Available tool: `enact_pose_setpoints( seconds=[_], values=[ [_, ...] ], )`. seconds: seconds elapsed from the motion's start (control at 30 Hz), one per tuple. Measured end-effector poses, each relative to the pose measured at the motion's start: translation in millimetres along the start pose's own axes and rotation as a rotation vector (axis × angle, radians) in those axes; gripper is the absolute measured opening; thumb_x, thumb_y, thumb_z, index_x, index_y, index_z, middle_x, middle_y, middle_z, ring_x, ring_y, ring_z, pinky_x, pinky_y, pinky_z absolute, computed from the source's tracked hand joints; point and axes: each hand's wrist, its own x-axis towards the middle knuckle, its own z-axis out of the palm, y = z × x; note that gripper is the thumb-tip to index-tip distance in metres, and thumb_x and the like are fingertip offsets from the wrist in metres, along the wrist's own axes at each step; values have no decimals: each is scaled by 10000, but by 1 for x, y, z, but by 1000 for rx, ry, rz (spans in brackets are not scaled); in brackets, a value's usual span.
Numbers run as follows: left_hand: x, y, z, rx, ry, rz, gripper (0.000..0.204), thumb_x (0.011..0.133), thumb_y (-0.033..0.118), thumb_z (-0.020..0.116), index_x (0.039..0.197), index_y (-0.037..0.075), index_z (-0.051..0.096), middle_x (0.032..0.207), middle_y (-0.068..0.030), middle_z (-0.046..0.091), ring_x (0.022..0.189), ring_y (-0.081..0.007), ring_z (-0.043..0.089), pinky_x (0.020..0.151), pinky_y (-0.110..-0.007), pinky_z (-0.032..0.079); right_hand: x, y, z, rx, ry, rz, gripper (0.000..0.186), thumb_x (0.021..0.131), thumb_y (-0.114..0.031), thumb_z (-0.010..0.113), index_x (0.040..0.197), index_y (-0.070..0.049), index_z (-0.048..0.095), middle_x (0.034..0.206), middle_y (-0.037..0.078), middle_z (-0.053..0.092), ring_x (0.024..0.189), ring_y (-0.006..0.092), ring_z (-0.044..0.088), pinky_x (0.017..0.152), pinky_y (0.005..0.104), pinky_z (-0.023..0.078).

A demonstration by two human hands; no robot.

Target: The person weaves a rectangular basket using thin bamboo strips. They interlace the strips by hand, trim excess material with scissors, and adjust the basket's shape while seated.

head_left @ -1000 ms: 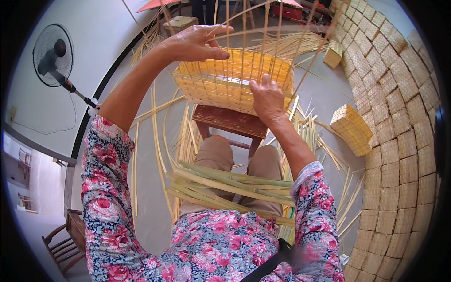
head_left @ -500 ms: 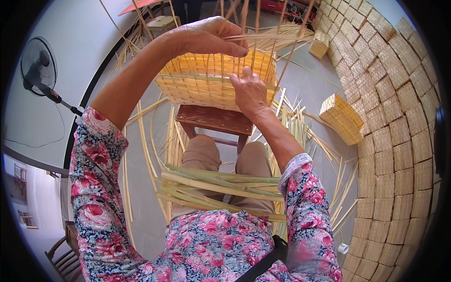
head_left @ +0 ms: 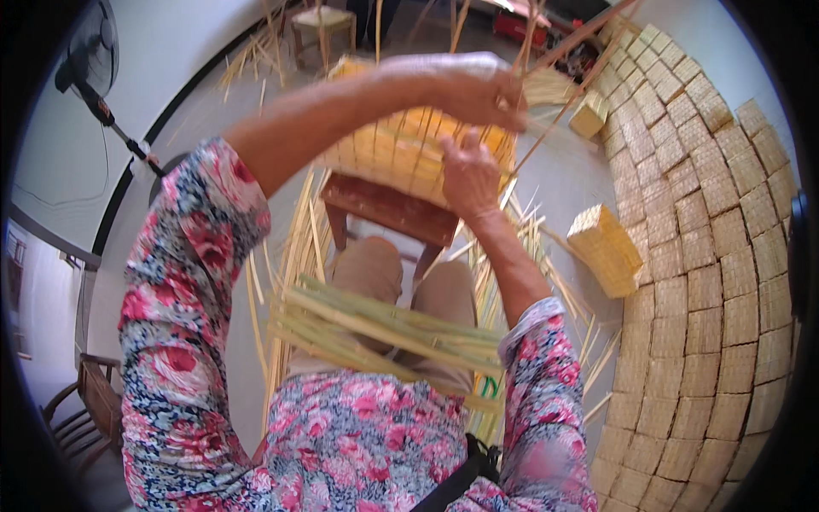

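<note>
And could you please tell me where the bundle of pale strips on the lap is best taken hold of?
Probably around its middle, from above: the bundle of strips lies crosswise over both thighs, its upper side uncovered there, and the gap between the legs should leave room to reach underneath.

Basket (head_left: pixel 375 152)'s a honey-yellow woven grid, bench (head_left: pixel 388 207) is reddish brown, lap strips (head_left: pixel 375 320) are pale green and straw. Shirt (head_left: pixel 358 427)'s got pink roses over navy and white, trousers (head_left: pixel 365 266) plain khaki, floor (head_left: pixel 559 175) grey, fan (head_left: pixel 92 61) black.
</note>
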Motion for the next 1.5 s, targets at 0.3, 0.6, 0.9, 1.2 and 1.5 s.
enact_pose_setpoints(
  seconds=[0.3,0.6,0.9,1.2,1.5],
  values=[
    [-9,-20,21,49,-38,141,340,991,298,576,861,-8,648,685,-36,589,668,-121,541,619,-319,470,-143,42,-84,551,-649,161,235,913,-148,617,1126,-67,670,1012,133,669,913,307,643,791,397,514],
    [-19,-32,27,-241,-77,136,299,967,265,626,963,-23,707,778,-21,656,744,-93,587,658,-278,497,-229,53,-121,818,-1063,507,253,949,-250,621,1001,-9,676,799,68,626,784,148,585,733,323,496],
    [-32,-23,30,-98,17,178,340,983,306,604,1055,-13,700,862,-77,698,804,-144,640,731,-301,536,-249,40,-132,1061,-869,596,79,882,-21,595,951,-18,633,754,35,564,734,117,544,669,274,439],
    [-33,-23,35,-98,18,212,338,978,292,616,1045,-30,693,877,-86,698,817,-152,647,735,-310,538,-254,0,-152,422,-319,156,171,829,19,606,981,-57,628,842,115,651,812,314,649,733,386,481],
    [-43,-43,33,456,146,438,262,900,118,621,1138,13,655,1004,-159,703,876,-243,680,795,-377,541,-275,31,-151,568,-363,668,50,975,-42,517,1007,-44,556,748,98,591,689,194,607,622,318,471]
  ],
)
